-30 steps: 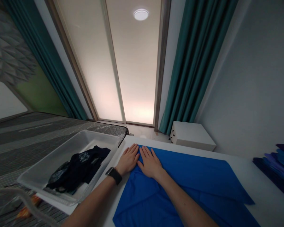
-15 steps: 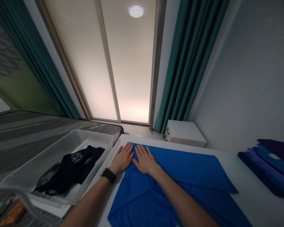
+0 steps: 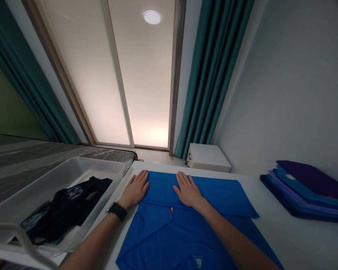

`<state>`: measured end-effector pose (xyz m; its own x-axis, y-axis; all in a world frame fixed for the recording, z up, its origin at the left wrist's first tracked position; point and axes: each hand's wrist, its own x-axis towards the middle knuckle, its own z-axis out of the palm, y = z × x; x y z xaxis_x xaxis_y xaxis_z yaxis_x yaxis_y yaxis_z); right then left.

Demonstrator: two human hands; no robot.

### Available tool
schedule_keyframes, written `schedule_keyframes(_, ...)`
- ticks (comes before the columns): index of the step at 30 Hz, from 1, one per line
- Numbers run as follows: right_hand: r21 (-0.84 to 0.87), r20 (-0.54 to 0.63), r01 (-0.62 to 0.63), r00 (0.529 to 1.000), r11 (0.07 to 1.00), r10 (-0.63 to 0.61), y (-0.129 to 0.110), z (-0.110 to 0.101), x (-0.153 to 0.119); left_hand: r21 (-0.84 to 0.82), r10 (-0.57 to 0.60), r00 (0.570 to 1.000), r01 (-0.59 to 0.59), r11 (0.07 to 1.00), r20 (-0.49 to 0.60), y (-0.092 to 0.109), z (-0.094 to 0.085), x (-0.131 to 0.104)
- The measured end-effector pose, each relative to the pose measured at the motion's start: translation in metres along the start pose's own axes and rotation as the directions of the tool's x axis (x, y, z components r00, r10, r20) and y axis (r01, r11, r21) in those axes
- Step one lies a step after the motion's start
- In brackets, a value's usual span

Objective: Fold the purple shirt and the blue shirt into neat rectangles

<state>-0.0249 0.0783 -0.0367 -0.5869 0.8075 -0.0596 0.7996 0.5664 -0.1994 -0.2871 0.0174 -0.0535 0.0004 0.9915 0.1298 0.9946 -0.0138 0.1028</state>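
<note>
Lower centre, nearest us, the blue shirt (image 3: 183,232) lies partly folded on the white table (image 3: 295,243): light, soft, limp, probably a touch slippery, best pinched at its far corners. Mid-frame, both palms down, fingers extended, gripping nothing! Left hand (image 3: 135,189) at the far-left corner, right hand (image 3: 188,190) on the far band. Beyond, a white cabinet (image 3: 208,157).

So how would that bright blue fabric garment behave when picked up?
The bright blue fabric garment would probably droop, given its soft creases. It looks light, being thin, flat-lying cloth. Its overlapping layers, apparently unfastened, might slip.
</note>
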Motion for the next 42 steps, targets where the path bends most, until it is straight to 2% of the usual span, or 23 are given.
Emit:
schedule_keyframes(4, -0.027, -0.005, -0.074, 0.997, 0.997, 0.074, 0.027, -0.003, -0.017, 0.013, 0.006, 1.000, -0.006, 1.000, -0.018, -0.003, 0.003, 0.001)
schedule_keyframes(8, -0.039, -0.026, -0.108, 0.994, 0.993, 0.107, 0.040, -0.001, -0.025, 0.042, 0.003, 1.000, -0.002, 0.999, -0.021, -0.001, 0.000, 0.002)
schedule_keyframes(10, -0.041, -0.041, -0.108, 0.993, 0.993, 0.106, 0.040, 0.000, -0.026, 0.059, 0.030, 0.999, -0.027, 0.998, -0.039, 0.009, -0.005, 0.002)
schedule_keyframes(13, -0.041, -0.050, -0.106, 0.993, 0.994, 0.104, 0.039, 0.001, -0.025, 0.045, 0.138, 0.989, -0.136, 0.990, -0.058, 0.034, -0.011, 0.004)
schedule_keyframes(16, -0.049, -0.060, -0.109, 0.993, 0.993, 0.106, 0.038, 0.001, -0.025, -0.015, 0.256, 0.965, -0.258, 0.966, -0.061, 0.059, -0.011, 0.010)
schedule_keyframes(18, -0.053, -0.061, -0.115, 0.992, 0.992, 0.112, 0.038, 0.001, -0.025, -0.034, 0.270, 0.962, -0.271, 0.962, -0.047, 0.065, -0.007, 0.015)
schedule_keyframes(20, -0.048, -0.050, -0.115, 0.992, 0.992, 0.112, 0.038, 0.001, -0.025, -0.031, 0.222, 0.974, -0.223, 0.974, -0.034, 0.060, -0.004, 0.018)
schedule_keyframes(23, -0.037, -0.048, -0.108, 0.993, 0.993, 0.106, 0.040, 0.002, -0.025, -0.002, 0.093, 0.995, -0.093, 0.996, -0.036, 0.040, -0.001, 0.017)
schedule_keyframes(27, -0.032, -0.059, -0.109, 0.993, 0.994, 0.107, 0.041, 0.004, -0.024, 0.025, -0.012, 1.000, 0.013, 1.000, -0.028, 0.025, -0.002, 0.011)
schedule_keyframes(35, -0.028, -0.051, -0.115, 0.992, 0.993, 0.113, 0.038, 0.001, -0.025, 0.082, 0.002, 1.000, 0.000, 0.997, -0.020, 0.032, -0.005, 0.009)
schedule_keyframes(42, -0.021, -0.071, -0.144, 0.987, 0.989, 0.142, 0.043, -0.002, -0.029, 0.100, 0.008, 0.999, -0.004, 0.995, -0.035, 0.027, 0.000, 0.011)
